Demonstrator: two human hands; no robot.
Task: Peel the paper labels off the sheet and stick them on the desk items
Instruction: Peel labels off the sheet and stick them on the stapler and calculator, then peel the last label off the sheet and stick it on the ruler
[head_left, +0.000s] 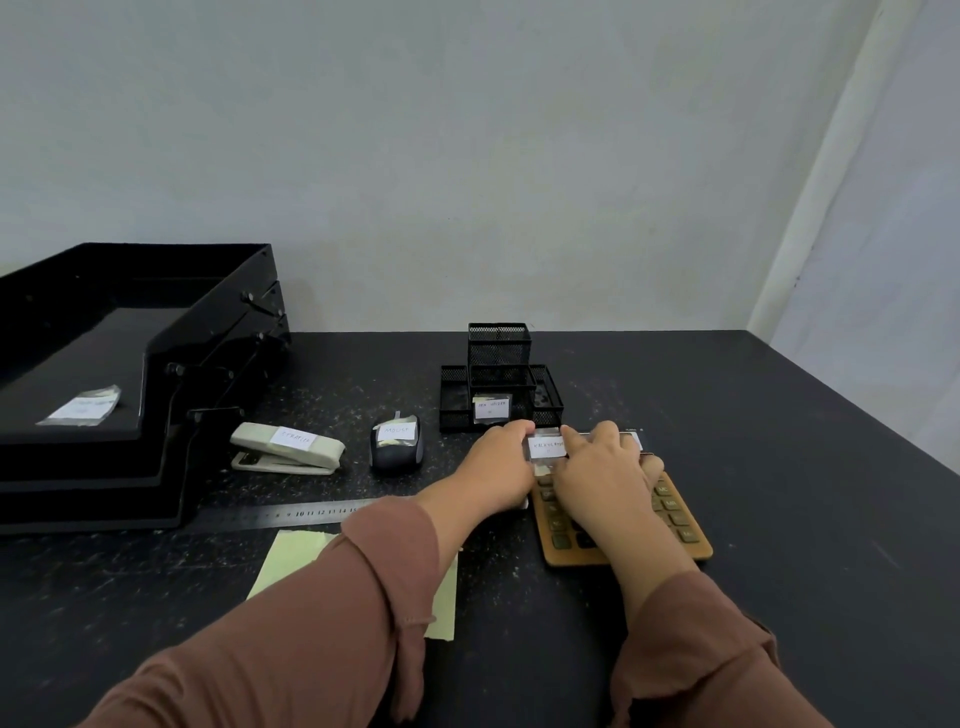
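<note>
A brown calculator (680, 525) lies on the black desk, right of centre. A white paper label (546, 448) sits on its top end. My left hand (498, 462) holds the label's left edge. My right hand (602, 467) presses fingers on its right side and covers the upper keys. The pale yellow backing sheet (291, 556) lies near me, partly under my left sleeve. White labels also sit on the stapler (288, 449), the mouse (396, 441), the mesh pen holder (498, 384) and the black paper tray (104, 364).
A steel ruler (291, 514) lies between the stapler and the sheet. The stacked tray fills the desk's left side. The wall stands right behind the pen holder. The desk's right edge runs diagonally at far right.
</note>
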